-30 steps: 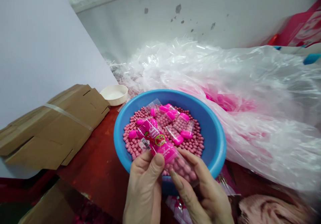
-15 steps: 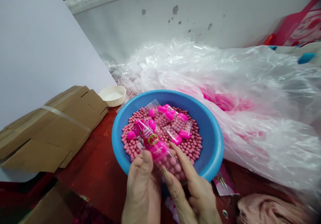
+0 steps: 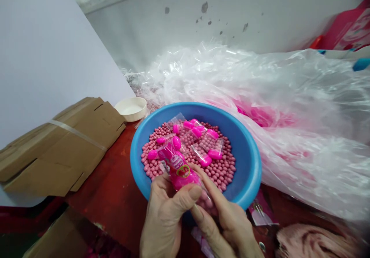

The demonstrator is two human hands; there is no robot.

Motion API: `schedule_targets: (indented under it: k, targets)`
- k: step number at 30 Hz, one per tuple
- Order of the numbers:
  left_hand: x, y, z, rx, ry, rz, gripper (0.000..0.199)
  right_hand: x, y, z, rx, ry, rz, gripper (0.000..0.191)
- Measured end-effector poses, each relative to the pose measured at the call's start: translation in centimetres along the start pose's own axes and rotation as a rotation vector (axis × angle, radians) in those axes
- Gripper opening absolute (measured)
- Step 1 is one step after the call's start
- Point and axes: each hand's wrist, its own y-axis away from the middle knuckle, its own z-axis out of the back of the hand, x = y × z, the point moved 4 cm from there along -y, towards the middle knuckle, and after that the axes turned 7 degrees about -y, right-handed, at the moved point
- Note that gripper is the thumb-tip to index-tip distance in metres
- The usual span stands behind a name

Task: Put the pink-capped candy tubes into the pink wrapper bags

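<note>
Both my hands hold a pink candy container (image 3: pixel 182 172), a clear-bottomed one with pink balls inside and a printed pink wrapper. It tilts over the near side of a blue basin (image 3: pixel 137 146). My left hand (image 3: pixel 170 211) wraps it from the left, with the thumb lying across its lower part. My right hand (image 3: pixel 224 219) grips its clear end from the right. Pink balls (image 3: pixel 222 173) fill the basin's bottom. On them lie several clear containers with bright pink caps (image 3: pixel 205 160). The lower end of the held container is partly hidden by my fingers.
Strapped flat cardboard boxes (image 3: pixel 72 146) lie on the red table (image 3: pixel 110 185) at left, near a white round dish (image 3: pixel 131 109). Crumpled clear plastic bags (image 3: pixel 303 154) cover the right side. A pinkish cloth (image 3: pixel 315 240) and a pink printed packet (image 3: pixel 261 211) lie front right.
My left thumb has moved right and now presses across the container's lower part. The container sits slightly lower and more upright. The view has shifted a little.
</note>
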Motion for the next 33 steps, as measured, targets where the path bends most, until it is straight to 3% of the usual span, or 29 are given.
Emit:
schedule_targets:
  k: [4, 10, 15, 20, 24, 28, 33]
  targets:
    - [0.2, 0.2, -0.1, -0.013, 0.003, 0.016, 0.016, 0.2, 0.3, 0.0, -0.053, -0.094, -0.025, 0.057]
    - [1.2, 0.3, -0.1, -0.135, 0.166, -0.015, 0.021, -0.3, 0.3, -0.2, -0.172, -0.264, -0.193, 0.049]
    - [1.4, 0.5, -1.0, -0.153, 0.194, 0.034, 0.016, -0.2, 0.3, -0.3, -0.137, -0.149, -0.156, 0.051]
    - [2.1, 1.2, -2.0, -0.120, 0.262, 0.086, 0.032, -0.1, 0.7, -0.1, -0.234, -0.057, -0.158, 0.048]
    - [1.9, 1.0, -1.4, -0.111, 0.230, 0.035, 0.021, -0.6, 0.5, 0.5, -0.155, -0.206, -0.262, 0.050]
    - [1.4, 0.4, -0.9, -0.106, 0.226, 0.090, 0.018, -1.1, 0.5, 1.1, -0.032, -0.313, -0.315, 0.053]
    - [1.1, 0.5, -1.2, -0.112, 0.178, 0.033, 0.013, -0.9, 0.9, 0.5, -0.081, -0.348, -0.388, 0.049]
